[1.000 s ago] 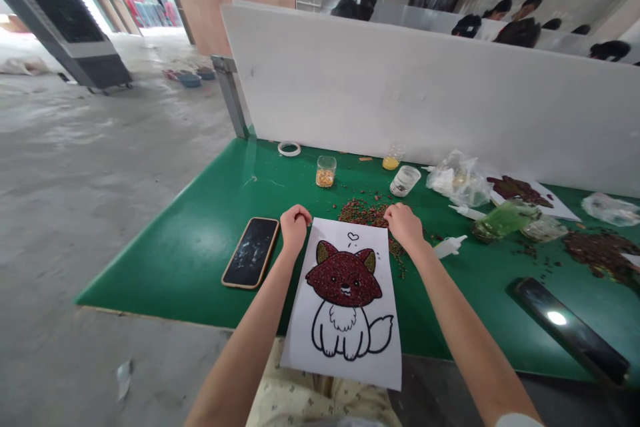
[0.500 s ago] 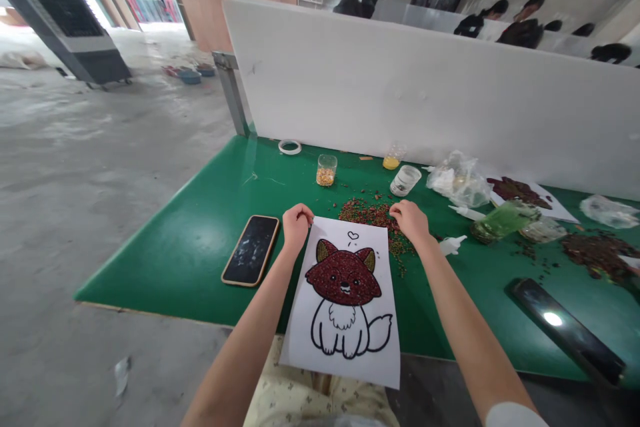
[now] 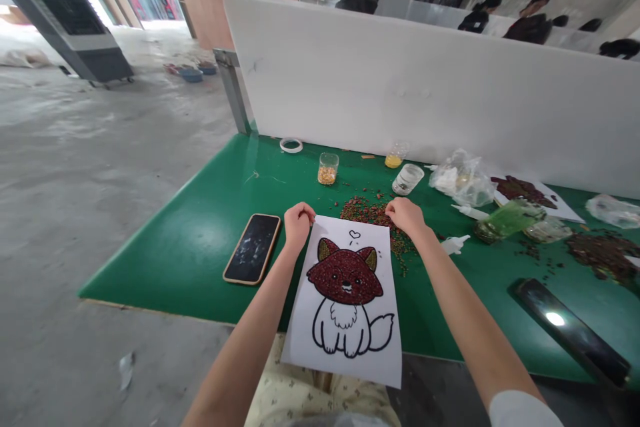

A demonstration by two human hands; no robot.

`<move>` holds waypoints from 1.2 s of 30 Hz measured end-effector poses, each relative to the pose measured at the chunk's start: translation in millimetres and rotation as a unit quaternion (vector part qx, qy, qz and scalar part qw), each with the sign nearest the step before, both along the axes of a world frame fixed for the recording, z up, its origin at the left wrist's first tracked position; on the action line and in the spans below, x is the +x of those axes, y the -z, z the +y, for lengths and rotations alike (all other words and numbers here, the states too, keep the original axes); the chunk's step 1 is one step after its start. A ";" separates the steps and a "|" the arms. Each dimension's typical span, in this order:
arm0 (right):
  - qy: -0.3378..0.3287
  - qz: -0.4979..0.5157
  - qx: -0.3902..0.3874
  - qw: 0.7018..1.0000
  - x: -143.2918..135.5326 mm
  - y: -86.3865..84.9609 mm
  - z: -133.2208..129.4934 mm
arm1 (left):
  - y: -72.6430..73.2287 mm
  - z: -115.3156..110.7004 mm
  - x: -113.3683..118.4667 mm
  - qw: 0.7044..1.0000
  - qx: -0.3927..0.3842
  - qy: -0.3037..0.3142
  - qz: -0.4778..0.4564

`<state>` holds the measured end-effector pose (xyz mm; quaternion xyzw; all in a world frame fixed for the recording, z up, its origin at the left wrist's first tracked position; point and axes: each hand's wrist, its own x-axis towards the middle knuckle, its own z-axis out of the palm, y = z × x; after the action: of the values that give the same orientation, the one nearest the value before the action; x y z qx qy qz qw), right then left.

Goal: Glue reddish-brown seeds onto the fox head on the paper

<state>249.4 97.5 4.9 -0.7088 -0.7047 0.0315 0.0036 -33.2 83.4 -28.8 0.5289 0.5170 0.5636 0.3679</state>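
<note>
At the top L corner of the paper sheet [image 3: 303, 327], the L hand [image 3: 299, 221] rests w/ fingers curled closed; whether they catch the paper can't be told. Just beyond the top R corner, the R hand [image 3: 403, 213] has its fingertips drawn together at the loose grains [image 3: 361, 211]; any grain btwn them is too small to make out. The sheet lies btwn the forearms, near end overhanging the desk [image 3: 175, 240] edge. Its fox drawing [image 3: 345, 277] shows a head filled in dark red, w/ olive in the ears; chest, body, legs & tail are outline only.

Step in hand (judged): picking or sorting grains by the R hand, L hand prob. steadying the corner. Next move calls for a light, precise pinch on a few grains, w/o shifting the sheet or scattering the pile.

Farther out: L of the L hand, a phone [image 3: 253, 249], flat; beyond the pile, a cup of yellow grains [image 3: 327, 172] & a tilted clear cup [image 3: 408, 179]. To the R, a white bottle [image 3: 455, 244], a plastic bag [image 3: 465, 177] & a green container [image 3: 510, 220]. At the rear, a white partition [image 3: 410, 80].
</note>
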 end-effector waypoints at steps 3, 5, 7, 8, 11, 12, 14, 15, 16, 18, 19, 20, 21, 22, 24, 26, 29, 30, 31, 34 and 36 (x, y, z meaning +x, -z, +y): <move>-0.001 -0.009 -0.005 1.000 -3.0 -1.7 -0.1 | 0.3 0.1 -0.1 1.000 0.001 0.001 0.000; -0.006 -0.012 -0.003 1.000 -4.2 -1.8 -1.2 | 0.8 0.1 -0.1 1.000 0.002 0.003 -0.001; -0.010 -0.012 0.003 1.000 -4.9 -2.0 -3.9 | 1.1 -0.1 0.2 1.000 0.002 0.004 -0.002; -0.011 -0.012 0.006 1.000 -5.4 -2.7 -6.2 | 1.1 -0.2 0.3 1.000 0.003 0.004 -0.002; -0.016 0.023 0.038 0.999 -11.1 -7.4 -20.5 | 0.7 -0.7 1.0 1.000 0.003 0.004 -0.003; -0.025 0.053 0.054 0.997 -15.4 -9.7 -28.4 | 0.4 -0.8 1.1 1.000 0.003 0.004 -0.003; -0.056 0.134 0.077 0.987 -28.2 -13.9 -48.9 | 0.0 -0.9 1.2 1.000 0.003 0.003 -0.004; -0.076 0.169 0.073 0.980 -36.5 -15.3 -61.1 | -0.1 -0.9 1.2 1.000 0.003 0.003 -0.004; -0.089 0.196 0.068 0.974 -45.7 -16.0 -73.9 | 0.0 -0.8 1.2 1.000 0.003 0.003 -0.005; -0.121 0.239 0.042 0.963 -65.1 -14.7 -99.7 | 0.5 -0.5 1.2 1.000 0.003 0.004 -0.006; -0.127 0.253 0.027 0.959 -74.3 -12.7 -111.5 | 0.9 -0.3 1.2 1.000 0.003 0.005 -0.007; -0.130 0.265 0.012 0.955 -82.7 -10.1 -122.2 | 1.4 -0.1 1.2 1.000 0.003 0.006 -0.007; -0.132 0.272 0.000 0.953 -90.0 -7.2 -131.3 | 2.0 0.1 1.2 1.000 0.003 0.007 -0.008; -0.131 0.274 -0.009 0.953 -95.9 -4.3 -138.8 | 2.5 0.3 1.3 1.000 0.003 0.008 -0.008; -0.128 0.271 -0.022 0.954 -103.5 0.4 -148.5 | 3.1 0.5 1.4 1.000 0.003 0.008 -0.009; -0.123 0.262 -0.029 0.957 -106.6 2.7 -152.6 | 3.1 0.4 1.6 1.000 0.004 0.009 -0.011; -0.119 0.248 -0.037 0.961 -106.9 2.6 -153.4 | 2.4 0.0 1.8 1.000 0.006 0.008 -0.013; -0.118 0.244 -0.039 0.962 -106.6 2.4 -153.3 | 2.1 -0.1 1.9 1.000 0.006 0.008 -0.014; -0.119 0.241 -0.039 0.963 -106.4 2.3 -153.4 | 1.8 -0.1 1.9 1.000 0.006 0.007 -0.015; -0.124 0.228 -0.037 0.965 -106.3 3.0 -153.9 | 1.4 0.1 1.9 1.000 0.007 0.008 -0.018; -0.127 0.227 -0.039 0.965 -106.0 3.4 -154.2 | 1.7 0.3 1.8 1.000 0.008 0.008 -0.019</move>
<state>143.5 -56.7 1.6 -0.5873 -0.7681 0.2188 0.1316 -31.4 83.7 -30.5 0.5250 0.5011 0.5751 0.3775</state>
